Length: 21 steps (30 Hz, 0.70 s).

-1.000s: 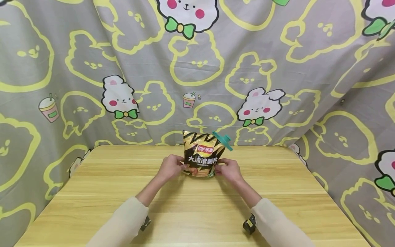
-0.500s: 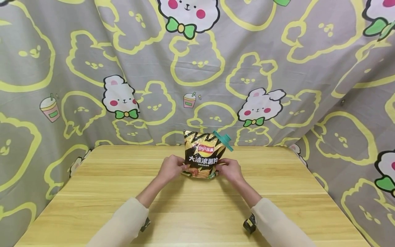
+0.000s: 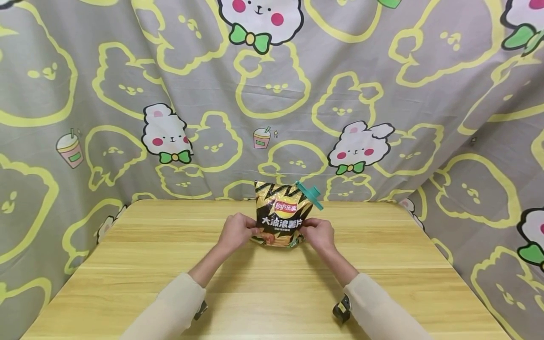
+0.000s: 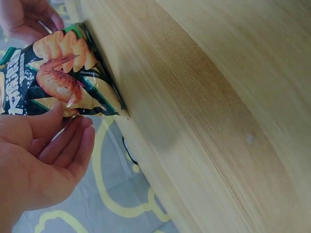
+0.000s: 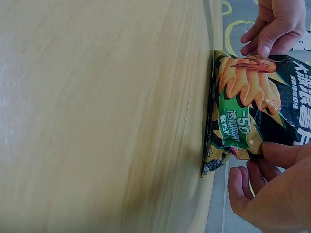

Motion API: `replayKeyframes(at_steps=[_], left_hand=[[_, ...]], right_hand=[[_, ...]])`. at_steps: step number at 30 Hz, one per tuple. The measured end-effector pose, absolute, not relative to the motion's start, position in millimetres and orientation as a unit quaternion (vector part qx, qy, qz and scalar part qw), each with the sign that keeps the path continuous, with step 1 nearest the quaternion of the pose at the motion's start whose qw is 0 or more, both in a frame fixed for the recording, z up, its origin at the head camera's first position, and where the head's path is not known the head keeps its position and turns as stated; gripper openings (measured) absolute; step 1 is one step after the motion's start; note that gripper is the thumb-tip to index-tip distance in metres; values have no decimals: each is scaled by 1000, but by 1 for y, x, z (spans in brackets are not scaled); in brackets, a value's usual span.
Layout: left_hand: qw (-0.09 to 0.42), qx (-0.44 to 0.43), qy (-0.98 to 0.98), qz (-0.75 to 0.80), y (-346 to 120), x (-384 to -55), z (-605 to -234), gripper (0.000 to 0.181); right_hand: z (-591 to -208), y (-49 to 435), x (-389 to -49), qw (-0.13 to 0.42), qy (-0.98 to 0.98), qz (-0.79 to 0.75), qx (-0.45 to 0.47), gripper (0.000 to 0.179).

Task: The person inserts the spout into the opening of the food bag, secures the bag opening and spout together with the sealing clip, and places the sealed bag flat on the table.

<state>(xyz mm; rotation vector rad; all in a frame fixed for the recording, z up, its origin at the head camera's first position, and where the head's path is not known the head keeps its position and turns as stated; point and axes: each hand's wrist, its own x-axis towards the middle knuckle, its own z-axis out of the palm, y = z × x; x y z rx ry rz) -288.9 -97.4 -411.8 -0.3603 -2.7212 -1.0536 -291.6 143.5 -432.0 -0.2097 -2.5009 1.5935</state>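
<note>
A black-and-gold bag of potato chips (image 3: 278,215) stands upright at the far middle of the table, its printed front facing me. A teal sealing clip (image 3: 311,193) with a spout sits slantwise across its top right corner. My left hand (image 3: 235,231) holds the bag's lower left side, the thumb (image 4: 48,121) on the front. On the opposite side my right hand (image 3: 319,233) pinches the lower edge, its thumb (image 5: 279,154) likewise on the front. In the right wrist view the bag's bottom edge (image 5: 210,116) lies right at the wood surface. The bag's back is hidden.
The wooden table (image 3: 272,293) stretches around the bag and under both forearms. Behind it hangs a grey curtain (image 3: 204,85) with yellow cartoon outlines, close to the table's far edge. Each wrist carries a small black camera (image 3: 342,309).
The bag has shifted very slightly right and toward me, with the clip on it. Both hands stay at its lower sides, the right one a little farther right.
</note>
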Motion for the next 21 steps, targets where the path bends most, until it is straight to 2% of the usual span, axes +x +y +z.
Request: replayKeyframes(at_steps=[15, 21], left_hand=[[82, -131, -917, -369, -98, -288, -408, 4], [89, -126, -911, -382, -96, -287, -403, 5]], right_hand=[[-421, 146, -285, 53, -815, 569, -95, 18], [-414, 149, -282, 36, -812, 575, -96, 20]])
